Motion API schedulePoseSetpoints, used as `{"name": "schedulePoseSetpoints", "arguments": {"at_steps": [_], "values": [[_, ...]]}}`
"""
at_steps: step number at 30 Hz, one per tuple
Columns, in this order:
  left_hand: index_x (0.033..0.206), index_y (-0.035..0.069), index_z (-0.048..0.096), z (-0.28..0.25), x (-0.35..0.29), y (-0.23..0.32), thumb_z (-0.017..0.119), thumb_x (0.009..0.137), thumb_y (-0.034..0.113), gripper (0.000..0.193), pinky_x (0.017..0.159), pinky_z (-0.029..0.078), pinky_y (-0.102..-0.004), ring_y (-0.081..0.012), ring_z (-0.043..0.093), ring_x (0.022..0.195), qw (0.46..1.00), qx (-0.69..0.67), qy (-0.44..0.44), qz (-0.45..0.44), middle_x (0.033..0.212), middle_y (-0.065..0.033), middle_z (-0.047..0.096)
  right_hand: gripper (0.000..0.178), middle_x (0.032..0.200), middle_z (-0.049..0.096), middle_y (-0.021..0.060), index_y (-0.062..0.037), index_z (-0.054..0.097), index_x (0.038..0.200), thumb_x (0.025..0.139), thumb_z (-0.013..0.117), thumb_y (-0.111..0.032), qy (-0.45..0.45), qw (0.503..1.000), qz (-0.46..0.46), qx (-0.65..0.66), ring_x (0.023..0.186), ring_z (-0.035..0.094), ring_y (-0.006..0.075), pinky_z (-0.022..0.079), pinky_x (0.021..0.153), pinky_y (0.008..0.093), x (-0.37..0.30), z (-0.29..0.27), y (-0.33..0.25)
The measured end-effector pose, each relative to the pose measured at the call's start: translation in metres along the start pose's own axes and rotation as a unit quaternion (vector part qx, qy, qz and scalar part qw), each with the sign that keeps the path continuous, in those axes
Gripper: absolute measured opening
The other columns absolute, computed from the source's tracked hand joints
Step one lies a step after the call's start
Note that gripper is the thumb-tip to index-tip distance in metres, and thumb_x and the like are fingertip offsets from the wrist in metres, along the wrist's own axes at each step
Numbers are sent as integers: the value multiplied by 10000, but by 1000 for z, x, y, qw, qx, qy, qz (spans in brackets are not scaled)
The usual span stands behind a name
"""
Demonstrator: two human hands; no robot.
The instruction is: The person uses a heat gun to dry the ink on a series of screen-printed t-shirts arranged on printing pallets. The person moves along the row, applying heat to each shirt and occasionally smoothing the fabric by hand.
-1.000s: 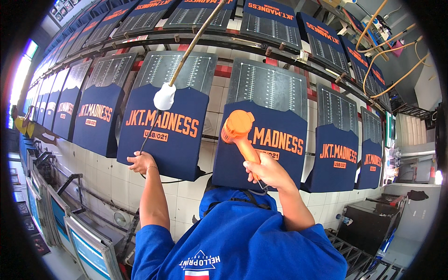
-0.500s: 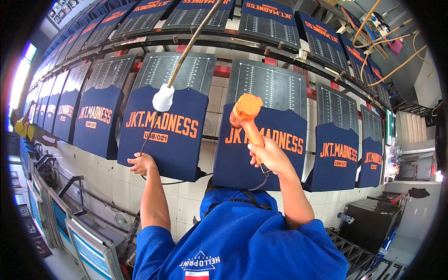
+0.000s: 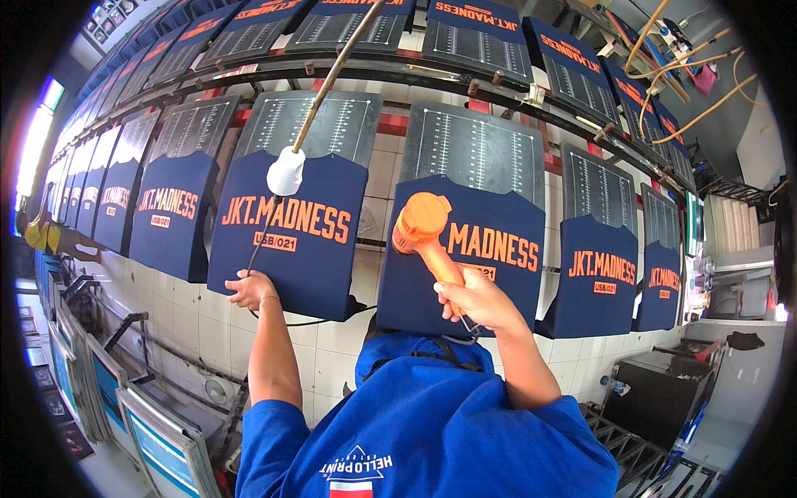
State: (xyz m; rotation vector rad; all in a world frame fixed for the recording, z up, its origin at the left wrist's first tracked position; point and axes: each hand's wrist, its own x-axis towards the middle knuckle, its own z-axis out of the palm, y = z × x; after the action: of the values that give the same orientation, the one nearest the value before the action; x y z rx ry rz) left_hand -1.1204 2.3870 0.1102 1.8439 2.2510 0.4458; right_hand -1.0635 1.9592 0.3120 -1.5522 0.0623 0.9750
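My right hand (image 3: 481, 300) is closed around the handle of an orange heat gun (image 3: 425, 222). Its head is above the left part of the orange print on a navy shirt (image 3: 498, 290), which is stretched over a ruled black board (image 3: 473, 145). At the lower left edge of the neighbouring navy shirt (image 3: 311, 286), my left hand (image 3: 251, 292) has its fingers curled on a thin black cord (image 3: 264, 241). That cord hangs from a white plug piece (image 3: 286, 171) at the end of a long tan cable (image 3: 320, 95).
More printed navy shirts (image 3: 170, 228) on boards run left and right, with another row across a metal rail (image 3: 398, 62). Framed screens (image 3: 162, 440) lean at lower left. A black cabinet (image 3: 656, 394) stands at lower right. Another person in yellow (image 3: 43, 236) is at far left.
My right hand has moved the heat gun left and slightly nearer over the print, uncovering more letters on the right. My left hand stays almost in place.
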Motion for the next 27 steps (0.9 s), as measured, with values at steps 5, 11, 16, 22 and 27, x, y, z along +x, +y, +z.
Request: {"name": "schedulePoseSetpoints", "arguments": {"at_steps": [5, 11, 16, 22, 27], "values": [[1371, 101, 363, 0, 0, 0, 445, 931, 391, 534, 917, 469, -542, -463, 512, 1152, 1000, -7, 11, 4, 1369, -306, 360, 224, 791, 570, 37, -23, 516, 1035, 925, 599, -201, -17, 1000, 0, -20, 636, 620, 108, 500, 537, 252, -5, 1, -2], [1394, 100, 345, -9, -7, 4, 415, 952, 386, 530, 889, 480, -551, -444, 511, 1145, 1000, 4, -13, -6, 1361, -289, 360, 271, 786, 585, 54, 2, 525, 995, 921, 623, -240, 20, 1000, 4, 17, 598, 618, 109, 479, 499, 227, -38, -25, 14], [1402, 99, 336, -5, -4, 1, 407, 951, 393, 542, 897, 477, -552, -443, 508, 1150, 1000, 9, -10, 2, 1359, -294, 360, 222, 742, 564, 38, -10, 524, 979, 922, 605, -209, 70, 997, 14, 21, 567, 608, 117, 477, 494, 234, -71, -48, 31], [1409, 106, 334, 2, 2, -3, 414, 950, 392, 547, 923, 465, -552, -449, 493, 1181, 1000, 8, -12, 4, 1397, -312, 327, 213, 718, 544, 29, -5, 520, 965, 920, 603, -195, 95, 994, -1, 62, 549, 589, 114, 482, 505, 241, -70, -42, 31], [1412, 114, 345, -1, 1, -2, 424, 941, 391, 552, 940, 452, -553, -450, 474, 1207, 1000, -12, -14, -4, 1400, -299, 338, 218, 720, 547, 34, 2, 522, 951, 919, 606, -197, 86, 995, 0, 48, 547, 588, 114, 478, 500, 242, -66, -44, 34]]}}
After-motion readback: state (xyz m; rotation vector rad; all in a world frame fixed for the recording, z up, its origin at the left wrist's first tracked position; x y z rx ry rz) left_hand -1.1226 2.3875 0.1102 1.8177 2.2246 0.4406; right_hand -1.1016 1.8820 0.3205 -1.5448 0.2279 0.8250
